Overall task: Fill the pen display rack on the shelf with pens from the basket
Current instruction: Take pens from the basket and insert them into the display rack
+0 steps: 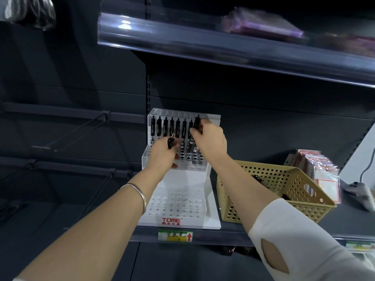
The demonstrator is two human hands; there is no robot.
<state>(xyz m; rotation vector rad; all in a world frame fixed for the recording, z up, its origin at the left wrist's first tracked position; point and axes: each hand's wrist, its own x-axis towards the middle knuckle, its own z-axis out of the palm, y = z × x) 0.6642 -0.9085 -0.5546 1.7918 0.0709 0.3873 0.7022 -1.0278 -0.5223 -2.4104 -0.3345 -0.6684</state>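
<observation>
**Right hand sets a pen at the end of the rack's top row**

Head view: the pen display rack (212, 203) stands on the shelf (229, 234), white and stepped in tiers; its top tier carries a row of black pens (171, 126) standing upright side by side, while the holes of the lowest tier show bare. The basket (294, 205) sits just beside the rack on its right; dark shapes inside it are probably more pens, though the forearm hides most of them.

The right hand (211, 141) is up at the right end of the top row, fingers curled and pinching a black pen (196, 122); the pen's long axis runs near upright, leaning a little to one side, with its lower end hidden behind the fingers. The left hand (162, 154) hangs lower, in front of the middle tier, fingers wrapped round a second pen (170, 142) whose clip end points up; whether it holds more than one I cannot tell.

The coming move likely turns on the hole next after the last standing pen; it lies just below and beside the right hand's pen, so that hand is the nearer, and the pen probably needs only straightening before it goes down.
</observation>
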